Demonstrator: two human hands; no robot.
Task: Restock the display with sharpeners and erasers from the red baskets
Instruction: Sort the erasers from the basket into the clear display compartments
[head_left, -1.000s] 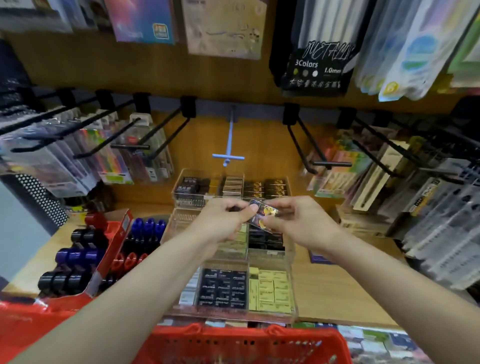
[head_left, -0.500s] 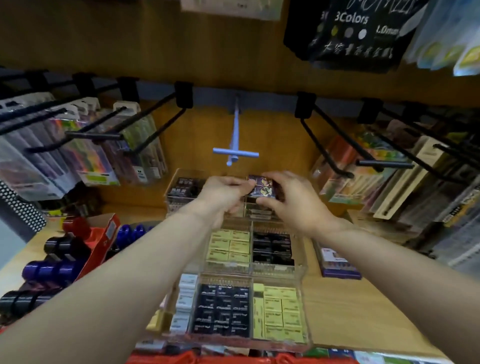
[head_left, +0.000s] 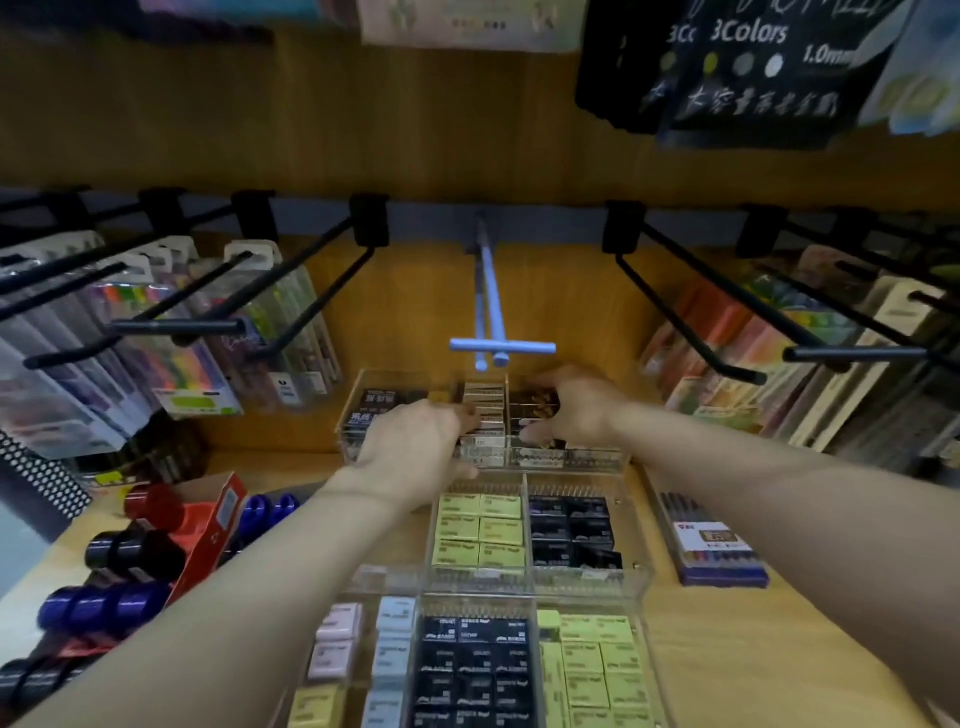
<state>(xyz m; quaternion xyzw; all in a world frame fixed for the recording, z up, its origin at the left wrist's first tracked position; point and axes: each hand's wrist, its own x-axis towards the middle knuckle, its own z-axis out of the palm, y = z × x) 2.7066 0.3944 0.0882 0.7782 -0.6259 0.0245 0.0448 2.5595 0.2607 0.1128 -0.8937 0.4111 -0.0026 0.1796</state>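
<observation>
Erasers in dark, gold-printed wrappers (head_left: 535, 402) fill the right-hand compartment of the far clear tray (head_left: 571, 460), and that is where my right hand (head_left: 576, 405) now works. Its fingers curl down over the stack, thumb below at the near edge; they seem to close on a packet there, though blur keeps me from being sure. A second ago I held one such eraser in the air between both hands, in front of the tray; half a second ago it was at the tray's edge. Now it is no longer raised, so I judge it is going into its stack or has just landed.

My left hand (head_left: 415, 441) lies knuckles-up against the tray's middle section, fingertips reaching the pale, striped erasers (head_left: 483, 415); whether it grips anything I cannot tell.

Moving outward: nearer me sit two more clear trays, one with yellow-green erasers (head_left: 478, 530) beside black ones (head_left: 571, 530), the closest with pastel, black and yellow packets. To my left a red carton (head_left: 208, 525) holds round red, black and blue items. A flat pen pack (head_left: 711, 545) lies on the wooden shelf (head_left: 779, 649) to the right. Empty black hooks (head_left: 322, 301) and a pale blue hook (head_left: 493, 322) jut overhead. The red baskets are out of view, so the next packet means reaching back down
</observation>
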